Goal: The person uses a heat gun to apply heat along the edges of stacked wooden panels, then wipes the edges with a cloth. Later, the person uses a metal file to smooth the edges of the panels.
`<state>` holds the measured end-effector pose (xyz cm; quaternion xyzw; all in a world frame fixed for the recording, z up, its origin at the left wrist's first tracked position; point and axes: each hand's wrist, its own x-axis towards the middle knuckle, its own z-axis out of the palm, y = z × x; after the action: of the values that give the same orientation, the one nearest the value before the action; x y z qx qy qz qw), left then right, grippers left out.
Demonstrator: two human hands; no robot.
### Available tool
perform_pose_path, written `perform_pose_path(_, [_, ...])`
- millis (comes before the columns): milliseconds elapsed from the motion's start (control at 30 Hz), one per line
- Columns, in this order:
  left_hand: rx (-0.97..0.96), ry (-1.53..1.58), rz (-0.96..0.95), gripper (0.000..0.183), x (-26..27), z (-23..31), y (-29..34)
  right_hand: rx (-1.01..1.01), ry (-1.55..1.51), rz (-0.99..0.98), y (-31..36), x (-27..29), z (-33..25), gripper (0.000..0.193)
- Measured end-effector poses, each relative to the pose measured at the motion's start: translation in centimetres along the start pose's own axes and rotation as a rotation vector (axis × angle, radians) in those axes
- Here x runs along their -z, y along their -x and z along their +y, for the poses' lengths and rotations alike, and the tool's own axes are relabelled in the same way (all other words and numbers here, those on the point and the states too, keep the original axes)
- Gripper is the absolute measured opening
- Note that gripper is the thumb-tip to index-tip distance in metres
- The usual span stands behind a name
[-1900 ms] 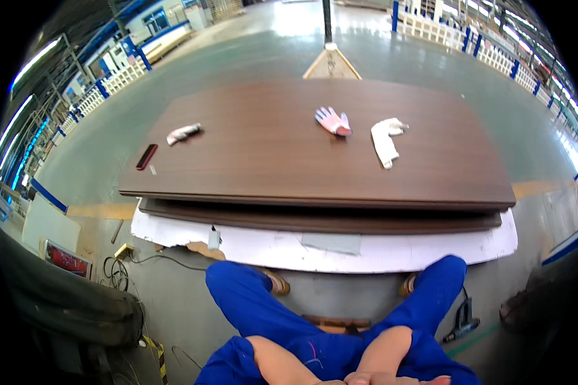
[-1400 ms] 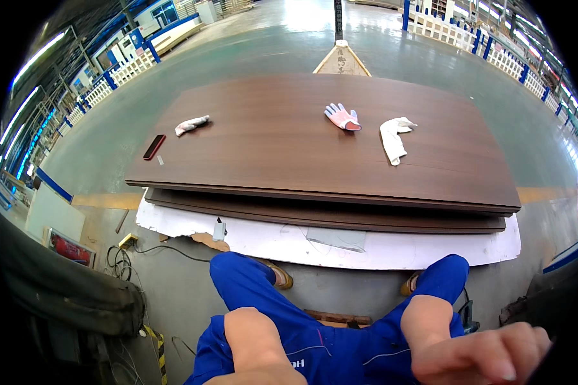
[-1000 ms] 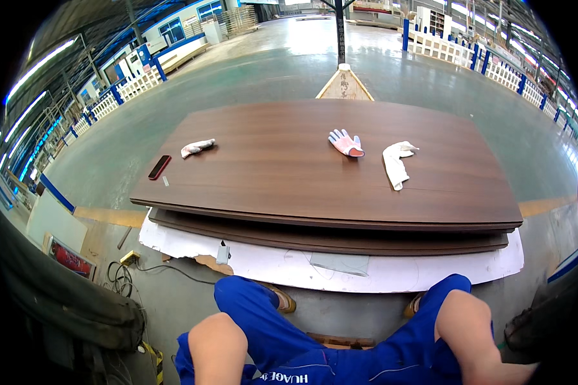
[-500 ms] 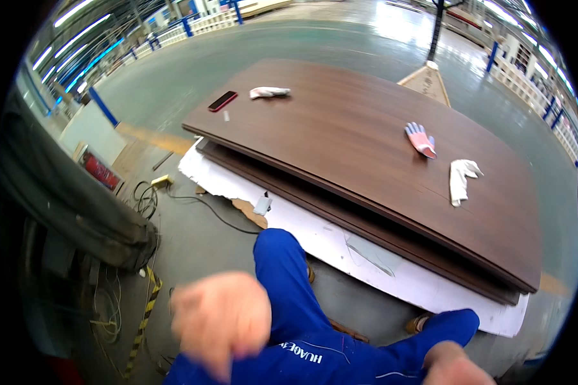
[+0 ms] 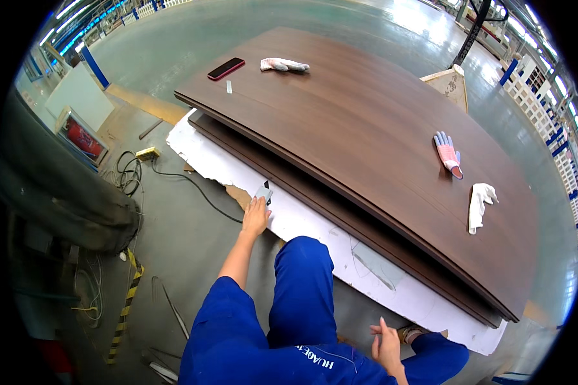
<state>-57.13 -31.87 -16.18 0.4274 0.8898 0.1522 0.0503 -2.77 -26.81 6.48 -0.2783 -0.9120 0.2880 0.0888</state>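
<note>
My left hand [image 5: 256, 217] reaches forward to a small grey flat piece with black ends [image 5: 263, 192] on the white sheet [image 5: 307, 229]. Its fingers are stretched out, with the tips at the near edge of the piece; a firm grip does not show. By my right knee, my right hand [image 5: 386, 347] is raised with fingers apart and holds nothing. Beyond both hands lies a stack of dark brown panels [image 5: 340, 122]. On top are a pink and grey glove [image 5: 448, 156], a white glove [image 5: 481, 206], another whitish glove [image 5: 284, 65] and a phone [image 5: 226, 68].
A black cable [image 5: 202, 189] runs from a yellow box [image 5: 148, 153] across the floor toward the sheet. At left stand a dark covered column [image 5: 64, 186] and a framed red object [image 5: 83, 138]. A triangular wooden piece [image 5: 448, 86] stands behind the stack.
My left hand has moved forward from near my body to the grey piece. My right hand has moved left and now shows its spread fingers. The view has shifted.
</note>
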Motion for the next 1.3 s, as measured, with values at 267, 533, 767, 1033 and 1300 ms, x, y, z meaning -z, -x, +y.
perform_pose_path(267, [0.186,-0.125,-0.188,0.076,0.2,-4.1,-2.1,-0.25,-0.112,-0.053,-1.3,-4.5,0.3,0.065])
perform_pose_path(533, [-0.315,-0.136,0.014,0.063,0.7,-1.7,-2.2,-0.181,-0.116,-0.178,-3.7,-6.1,0.0,0.064])
perform_pose_path(767, [-0.359,-0.091,0.102,0.067,-1.9,-0.7,3.9,-0.3,-0.244,-0.054,-2.0,-6.9,1.0,0.062])
perform_pose_path(1033, [-0.47,-0.177,0.207,0.045,-0.6,0.5,5.7,-0.259,-0.216,-0.092,-3.3,-6.4,-0.2,0.061])
perform_pose_path(1300, [-0.627,-0.069,0.356,0.033,-0.9,0.0,5.2,-0.271,-0.207,-0.118,-3.9,-5.8,-0.5,0.061])
